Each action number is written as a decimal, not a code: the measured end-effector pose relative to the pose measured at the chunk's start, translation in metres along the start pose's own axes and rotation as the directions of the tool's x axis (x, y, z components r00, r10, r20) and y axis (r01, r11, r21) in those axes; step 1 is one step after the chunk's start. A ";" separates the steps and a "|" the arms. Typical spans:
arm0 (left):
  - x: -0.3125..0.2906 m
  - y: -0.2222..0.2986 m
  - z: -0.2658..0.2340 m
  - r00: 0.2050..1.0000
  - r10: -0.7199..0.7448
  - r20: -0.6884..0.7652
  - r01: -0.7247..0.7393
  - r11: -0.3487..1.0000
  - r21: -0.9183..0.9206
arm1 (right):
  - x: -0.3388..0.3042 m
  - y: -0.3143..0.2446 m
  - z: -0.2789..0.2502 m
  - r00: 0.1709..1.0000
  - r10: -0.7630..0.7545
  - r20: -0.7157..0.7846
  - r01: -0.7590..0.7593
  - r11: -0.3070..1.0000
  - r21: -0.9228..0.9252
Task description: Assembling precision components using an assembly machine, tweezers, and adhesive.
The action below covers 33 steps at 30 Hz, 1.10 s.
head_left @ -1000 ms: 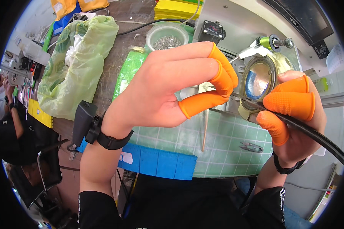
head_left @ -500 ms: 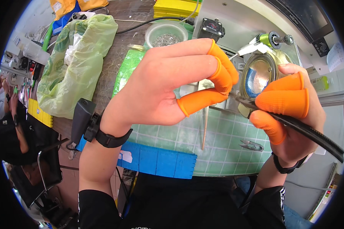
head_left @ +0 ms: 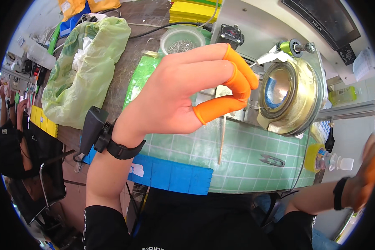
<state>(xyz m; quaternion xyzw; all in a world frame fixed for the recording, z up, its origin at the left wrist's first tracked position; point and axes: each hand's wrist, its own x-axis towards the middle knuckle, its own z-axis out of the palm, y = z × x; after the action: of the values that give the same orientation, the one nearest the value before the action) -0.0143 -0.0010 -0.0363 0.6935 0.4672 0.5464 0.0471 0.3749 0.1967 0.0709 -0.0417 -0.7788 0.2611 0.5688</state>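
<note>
Left hand (head_left: 171, 96), in orange finger cots (head_left: 216, 111), pinches a fine strand (head_left: 256, 106) beside a brass-coloured drum (head_left: 306, 96); right hand (head_left: 364, 179) blurred, grip unclear.

A brightly lit indoor work area, seen from above within a round, dark-edged view. The desk (head_left: 120, 83) has a scuffed, dark brown top at the left; a pale green mat (head_left: 237, 173) with white grid lines covers its front part. Left of the desk, a black chair (head_left: 56, 161) with bent metal tubing stands over a reddish-brown tiled floor (head_left: 76, 191). Farther left are a person in black (head_left: 10, 143) and a cluttered work area, too small to make out. At the right, a horizontal metal rail (head_left: 350, 111) runs above a pale grey surface (head_left: 348, 133), possibly a wall. Light whitens the far left edge.
</note>
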 end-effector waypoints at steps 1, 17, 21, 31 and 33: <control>0.006 0.000 0.007 1.000 0.002 0.025 -0.002 1.000 0.004 | 0.019 -0.011 0.016 0.829 0.047 0.557 0.037 0.990 -0.139; 0.004 0.008 0.007 0.996 -0.092 0.016 0.090 0.990 0.107 | -0.062 0.028 0.068 0.619 0.566 0.544 -0.192 0.781 -0.594; 0.011 0.042 0.002 0.997 -0.072 0.035 0.061 0.965 0.256 | -0.043 0.049 0.065 0.927 0.263 0.269 -0.023 0.754 -0.657; 0.031 0.043 0.041 0.986 0.140 0.093 -0.168 0.828 0.535 | -0.086 0.129 0.006 0.993 0.108 -0.046 -0.116 0.829 -0.547; 0.026 0.036 0.047 0.993 0.115 0.023 -0.112 0.877 0.468 | -0.106 0.139 -0.002 0.941 0.336 -0.034 -0.300 0.784 -0.544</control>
<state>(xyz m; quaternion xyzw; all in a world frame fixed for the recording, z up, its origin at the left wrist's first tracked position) 0.0442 0.0179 -0.0160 0.7090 0.5439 0.4213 -0.1551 0.3818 0.2786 -0.0829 -0.3228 -0.8201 0.1235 0.4560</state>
